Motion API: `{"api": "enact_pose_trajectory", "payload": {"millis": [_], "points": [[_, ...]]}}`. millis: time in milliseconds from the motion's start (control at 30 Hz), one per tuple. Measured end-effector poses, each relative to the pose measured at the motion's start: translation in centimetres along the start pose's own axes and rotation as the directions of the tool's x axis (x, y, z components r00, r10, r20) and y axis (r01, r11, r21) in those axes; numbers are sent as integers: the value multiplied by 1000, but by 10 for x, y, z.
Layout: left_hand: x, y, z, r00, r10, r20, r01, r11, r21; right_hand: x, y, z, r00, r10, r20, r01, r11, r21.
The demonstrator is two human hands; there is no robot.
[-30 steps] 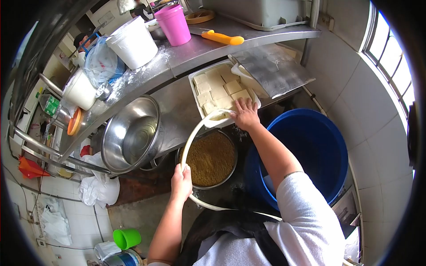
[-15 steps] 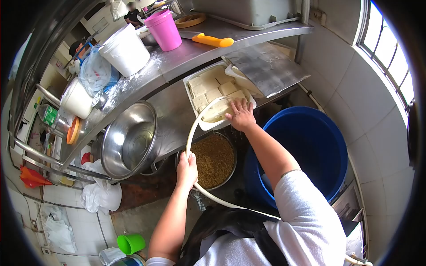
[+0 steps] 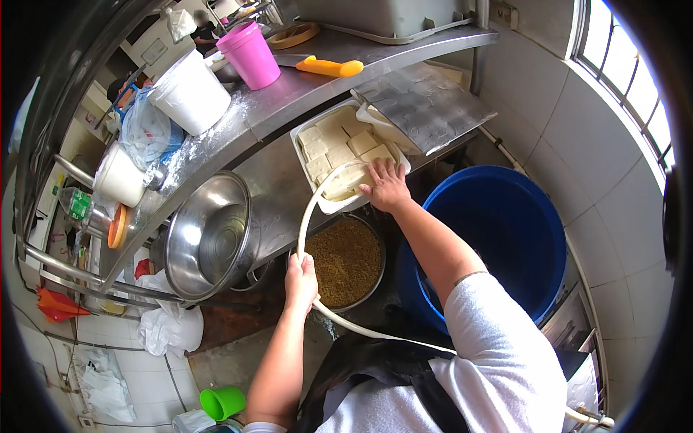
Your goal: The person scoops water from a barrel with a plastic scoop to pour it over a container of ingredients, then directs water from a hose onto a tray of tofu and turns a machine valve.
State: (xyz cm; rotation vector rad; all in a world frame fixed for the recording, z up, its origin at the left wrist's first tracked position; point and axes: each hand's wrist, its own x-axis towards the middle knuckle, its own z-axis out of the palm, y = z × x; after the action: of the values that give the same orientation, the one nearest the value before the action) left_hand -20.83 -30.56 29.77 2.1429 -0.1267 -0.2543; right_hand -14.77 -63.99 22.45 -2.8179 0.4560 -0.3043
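My left hand (image 3: 301,283) is closed around a pale hose (image 3: 307,220), which arcs up to a white tray (image 3: 297,148). Inside the tray lie several off-white blocks (image 3: 338,154). My right hand (image 3: 386,185) rests with its fingers spread over the blocks at the tray's near right corner, beside the hose end. Whether it also touches the hose is unclear. Below the tray stands a round pan (image 3: 380,270) holding brown, grainy material (image 3: 343,263).
A large blue barrel (image 3: 552,238) stands at the right, and a steel bowl (image 3: 242,189) at the left. The upper shelf (image 3: 310,94) holds a white bucket (image 3: 191,94), a pink bucket (image 3: 249,56) and an orange-handled knife (image 3: 328,67). A person (image 3: 204,29) is in the background.
The view has shifted, so the shelf items and tray sit further left. My right hand stays over the blocks; my left hand keeps hold of the hose.
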Motion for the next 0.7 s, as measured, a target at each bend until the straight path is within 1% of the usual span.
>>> {"api": "enact_pose_trajectory", "payload": {"millis": [67, 100, 167, 200, 267, 300, 367, 433, 500, 533, 567, 600, 633, 667, 700], "points": [[-2, 7, -1, 994, -99, 48, 100, 995, -23, 0, 0, 0, 1000, -1, -5, 1, 1000, -1], [-2, 6, 0, 994, -99, 49, 100, 995, -23, 0, 0, 0, 1000, -3, -8, 3, 1000, -3], [0, 2, 3, 996, -83, 45, 88, 989, -119, 0, 0, 0, 1000, -5, -9, 5, 1000, -6], [6, -8, 5, 996, -83, 45, 88, 989, -120, 0, 0, 0, 1000, -3, -7, 3, 1000, -4], [22, -32, 10, 997, -34, 68, 52, 958, -283, 1, 0, 0, 1000, 2, -4, -2, 1000, -4], [20, -26, 10, 997, -37, 74, 57, 957, -284, 1, 0, 0, 1000, -4, -24, 4, 1000, -2], [16, 0, 7, 982, -137, 129, 180, 880, -440, -3, 0, -3, 999, -5, -40, 5, 1000, -6], [23, 5, 6, 979, -145, 141, 195, 861, -470, -16, -6, -20, 997, -12, -73, 20, 994, 104], [29, 5, 7, 974, -165, 155, 222, 832, -508, -53, -15, -37, 992, -33, -124, 80, 915, 395], [34, 6, 7, 970, -174, 168, 237, 821, -520, -75, -14, -40, 983, -131, -128, 177, 868, 463], [39, 6, 7, 967, -179, 179, 248, 809, -533, -104, -22, -51, 982, -171, -85, 189, 800, 570], [44, 3, 9, 967, -179, 183, 252, 798, -548, -135, -35, -70, 982, -170, 86, 79, 777, 624], [50, -1, 12, 962, -193, 191, 268, 785, -558, -166, -46, -82, 954, -179, 240, -26, 749, 662], [56, -3, 14, 959, -203, 199, 282, 774, -567, -191, -51, -90, 903, -216, 372, -103, 730, 675], [60, -3, 15, 955, -207, 212, 292, 772, -565, -211, -58, -96, 858, -231, 458, -165, 721, 673]]}}
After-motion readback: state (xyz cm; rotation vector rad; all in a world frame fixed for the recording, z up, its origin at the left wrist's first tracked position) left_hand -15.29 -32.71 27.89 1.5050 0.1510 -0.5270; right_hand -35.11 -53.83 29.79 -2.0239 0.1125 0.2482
